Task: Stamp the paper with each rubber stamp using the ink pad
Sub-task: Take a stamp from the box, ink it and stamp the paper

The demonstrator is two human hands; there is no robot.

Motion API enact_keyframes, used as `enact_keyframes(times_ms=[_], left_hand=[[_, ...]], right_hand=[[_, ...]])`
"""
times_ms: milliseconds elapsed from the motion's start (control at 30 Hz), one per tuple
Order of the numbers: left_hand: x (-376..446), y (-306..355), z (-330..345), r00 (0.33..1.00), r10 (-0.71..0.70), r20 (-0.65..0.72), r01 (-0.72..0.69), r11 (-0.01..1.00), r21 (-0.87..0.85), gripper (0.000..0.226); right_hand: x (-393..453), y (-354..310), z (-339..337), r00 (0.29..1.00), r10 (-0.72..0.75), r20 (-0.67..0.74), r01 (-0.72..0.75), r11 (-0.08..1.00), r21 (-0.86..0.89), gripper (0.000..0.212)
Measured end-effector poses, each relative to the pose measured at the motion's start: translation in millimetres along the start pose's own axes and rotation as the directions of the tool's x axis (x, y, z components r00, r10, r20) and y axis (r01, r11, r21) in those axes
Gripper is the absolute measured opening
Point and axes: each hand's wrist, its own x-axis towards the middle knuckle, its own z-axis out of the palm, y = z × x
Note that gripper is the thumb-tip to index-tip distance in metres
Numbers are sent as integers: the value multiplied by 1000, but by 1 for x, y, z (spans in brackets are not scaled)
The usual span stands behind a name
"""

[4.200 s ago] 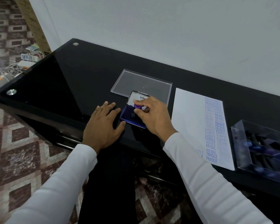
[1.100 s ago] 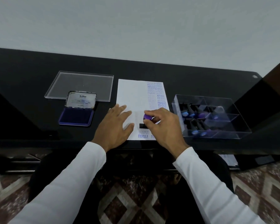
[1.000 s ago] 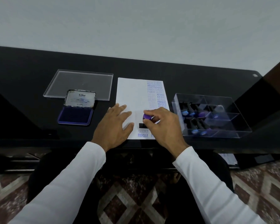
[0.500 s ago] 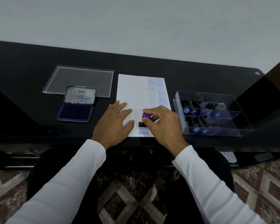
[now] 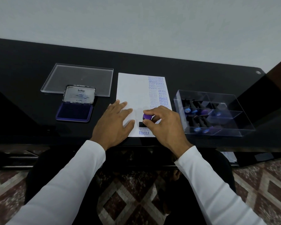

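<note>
Pinching a purple-capped rubber stamp (image 5: pixel 147 117), the right hand (image 5: pixel 166 125) presses its black base onto the paper (image 5: pixel 133 93) near the worktop (image 5: pixel 23 67) front edge, just above the "SAMPLE" and "FRAGILE" prints. The left hand (image 5: pixel 114 125) lies flat, fingers spread, on the paper's left part. Toward the left end sits the open ink pad (image 5: pixel 75 111); toward the right end, a clear stamp box (image 5: pixel 217 127).

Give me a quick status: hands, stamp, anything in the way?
Left hand flat on the paper. Right hand pinches the purple-topped rubber stamp, base down on the sheet near the SAMPLE print. Ink pad open at left; nothing blocking.
</note>
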Motion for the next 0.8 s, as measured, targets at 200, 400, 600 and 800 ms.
enact_keyframes(times_ms=[200,400,600,800], left_hand=[[1,-2,1,1000,-5,4,5,1000,-1,54],[0,-3,2,1000,-4,-2,4,1000,-10,54],[0,-2,1,1000,-6,-3,6,1000,-8,54],[-1,0,0,1000,-3,-10,3,1000,2,54]], right_hand=[[3,1,-2,1000,-21,14,21,1000,-5,21],[3,1,-2,1000,-7,12,7,1000,-2,23],[3,2,-2,1000,-7,17,8,1000,-7,23],[4,3,-3,998,-42,40,42,999,17,21]])
